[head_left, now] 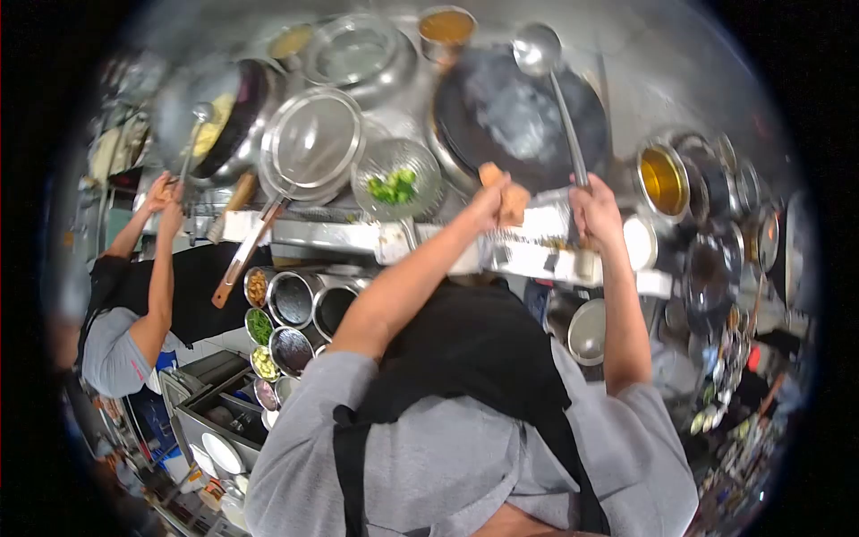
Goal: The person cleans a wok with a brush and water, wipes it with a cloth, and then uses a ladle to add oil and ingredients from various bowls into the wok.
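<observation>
My right hand point(596, 211) is closed around the long handle of a steel ladle point(567, 116). The ladle's bowl is raised over the far right rim of a dark wok point(458, 112), which has pale steam or smoke in it. At the wok's near edge, my left hand point(486, 202) grips a folded orange-brown cloth point(514, 205); the wok's handle, if under it, is hidden. Left of the wok, a perforated metal strainer point(365, 168) bears green broccoli point(392, 186). Farther left rests a round mesh strainer point(315, 134) with a wooden handle.
A pot of amber oil point(663, 183) stands at the right. An orange-brown liquid fills a container point(446, 25) behind the wok. At left, a co-worker point(121, 345) holds a ladle over another wok point(252, 112). Several ingredient tins point(259, 325) line the lower left.
</observation>
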A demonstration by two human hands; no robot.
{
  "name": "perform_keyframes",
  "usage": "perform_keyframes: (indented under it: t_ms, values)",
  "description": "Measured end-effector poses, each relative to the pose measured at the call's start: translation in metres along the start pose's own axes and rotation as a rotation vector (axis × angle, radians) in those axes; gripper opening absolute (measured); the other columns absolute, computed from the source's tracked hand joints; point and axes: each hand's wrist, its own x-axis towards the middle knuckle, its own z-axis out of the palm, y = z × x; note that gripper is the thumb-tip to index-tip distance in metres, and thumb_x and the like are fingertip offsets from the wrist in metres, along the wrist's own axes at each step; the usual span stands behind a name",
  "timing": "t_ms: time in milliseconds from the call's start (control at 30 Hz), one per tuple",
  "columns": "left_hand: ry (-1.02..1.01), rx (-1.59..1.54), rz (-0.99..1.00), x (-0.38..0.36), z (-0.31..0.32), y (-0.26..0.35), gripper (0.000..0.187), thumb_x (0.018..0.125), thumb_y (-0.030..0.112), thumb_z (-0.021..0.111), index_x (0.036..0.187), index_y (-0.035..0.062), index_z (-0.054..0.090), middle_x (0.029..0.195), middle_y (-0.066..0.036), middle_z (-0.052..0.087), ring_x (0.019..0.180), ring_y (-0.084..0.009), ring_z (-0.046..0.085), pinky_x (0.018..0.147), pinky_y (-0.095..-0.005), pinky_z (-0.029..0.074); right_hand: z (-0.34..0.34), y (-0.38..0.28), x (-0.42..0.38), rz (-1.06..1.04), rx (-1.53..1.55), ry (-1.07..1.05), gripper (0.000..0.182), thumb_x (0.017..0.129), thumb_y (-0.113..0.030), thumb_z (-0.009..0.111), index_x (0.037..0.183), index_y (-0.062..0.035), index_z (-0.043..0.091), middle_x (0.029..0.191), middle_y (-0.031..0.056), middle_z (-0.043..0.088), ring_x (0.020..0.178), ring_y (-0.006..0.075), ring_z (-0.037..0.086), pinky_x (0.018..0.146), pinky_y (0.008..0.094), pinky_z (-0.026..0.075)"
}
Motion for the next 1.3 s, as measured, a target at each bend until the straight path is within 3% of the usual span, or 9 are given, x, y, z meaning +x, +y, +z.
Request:
perform_keyframes:
  t_ms: [100, 167, 200, 333, 500, 667, 800, 1033, 1300]
  values:
    - [-0.06, 0.048, 0.068, -0.052, -0.013, 0.003, 0.033, 0.097, 0.038, 0.056, 0.114, 0.0091, 0.06, 0.098, -0.006, 0.067, 0.087, -0.0227, 0.068, 0.072, -0.0397, 0.058, 0.044, -0.037, 0.024, 0.06, 0.257, -0.149, 0.024, 0.093, -0.005, 0.056, 0.116, -0.0029, 0.052, 0.064, -0.0009, 0.048, 0.04, 0.0088, 0.041, 0.034, 0.027, 0.029]
    - [-0.089, -0.013, 0.003, -0.089, -0.025, -0.001, 0.038, 0.095, 0.031, 0.057, 0.121, 0.0028, 0.056, 0.104, -0.016, 0.067, 0.089, -0.0304, 0.068, 0.078, -0.0408, 0.059, 0.074, -0.059, 0.05, 0.164, 0.561, -0.271, 0.02, 0.095, -0.007, 0.055, 0.114, -0.0043, 0.051, 0.063, -0.0029, 0.045, 0.04, 0.0082, 0.038, 0.034, 0.0256, 0.027]
    - [-0.032, -0.019, 0.02, -0.113, -0.018, 0.0, 0.042, 0.095, 0.03, 0.058, 0.125, 0.0011, 0.051, 0.109, -0.021, 0.067, 0.088, -0.0327, 0.068, 0.081, -0.0403, 0.059, 0.093, -0.075, 0.063, 0.216, 0.673, -0.325, 0.003, 0.096, -0.009, 0.055, 0.098, -0.0072, 0.053, 0.06, -0.0051, 0.041, 0.042, 0.0068, 0.037, 0.035, 0.0246, 0.026]
    - [0.017, 0.08, 0.108, -0.184, -0.023, 0.004, 0.045, 0.095, 0.029, 0.059, 0.13, 0.0023, 0.048, 0.109, -0.015, 0.068, 0.085, -0.0265, 0.068, 0.077, -0.0387, 0.058, 0.164, -0.1, 0.171, 0.303, 0.844, -0.68, 0.029, 0.094, -0.008, 0.056, 0.07, -0.0158, 0.041, 0.056, -0.0077, 0.039, 0.042, 0.0049, 0.037, 0.038, 0.0242, 0.027]
    - [0.097, 0.169, 0.398, -0.248, -0.012, 0.016, 0.044, 0.093, 0.018, 0.065, 0.131, 0.0038, 0.048, 0.107, -0.012, 0.069, 0.086, -0.0223, 0.068, 0.077, -0.0381, 0.058, 0.246, -0.133, 0.263, 0.343, 0.933, -0.758, 0.023, 0.09, -0.005, 0.053, 0.07, -0.0122, 0.043, 0.055, -0.0049, 0.041, 0.042, 0.0069, 0.04, 0.04, 0.0233, 0.03]
    - [0.16, 0.12, 0.493, -0.283, -0.018, 0.009, 0.05, 0.088, 0.01, 0.068, 0.133, 0.002, 0.048, 0.107, -0.012, 0.068, 0.089, -0.0224, 0.068, 0.079, -0.0361, 0.058, 0.244, -0.121, 0.276, 0.436, 1.136, -0.907, 0.014, 0.09, -0.004, 0.05, 0.077, -0.0069, 0.046, 0.057, -0.0043, 0.042, 0.042, 0.0058, 0.041, 0.038, 0.0225, 0.032]
    - [0.202, 0.157, 0.468, -0.291, -0.018, -0.006, 0.047, 0.086, 0.007, 0.067, 0.13, 0.0001, 0.051, 0.104, -0.013, 0.069, 0.088, -0.023, 0.068, 0.079, -0.0359, 0.058, 0.18, -0.086, 0.202, 0.404, 1.22, -0.945, 0.002, 0.089, -0.003, 0.049, 0.089, -0.0043, 0.048, 0.06, -0.0036, 0.042, 0.043, 0.0068, 0.04, 0.038, 0.0234, 0.031]
    - [0.18, 0.286, 0.211, -0.235, 0.0, -0.048, 0.032, 0.09, 0.017, 0.068, 0.115, -0.001, 0.057, 0.097, -0.013, 0.069, 0.081, -0.0214, 0.067, 0.074, -0.0354, 0.056, 0.015, -0.009, -0.023, 0.389, 1.243, -0.832, 0.014, 0.083, -0.004, 0.048, 0.096, -0.0064, 0.051, 0.062, -0.0009, 0.042, 0.041, 0.0102, 0.036, 0.034, 0.0285, 0.033]
    - [0.092, 0.381, -0.075, -0.111, 0.067, -0.134, 0.029, 0.092, 0.021, 0.067, 0.111, 0.0004, 0.058, 0.093, -0.013, 0.07, 0.08, -0.0223, 0.069, 0.072, -0.0336, 0.057, -0.136, 0.081, -0.282, 0.465, 1.129, -0.212, 0.023, 0.086, -0.003, 0.05, 0.11, -0.0063, 0.049, 0.058, -0.0021, 0.04, 0.033, 0.0089, 0.034, 0.026, 0.026, 0.03]
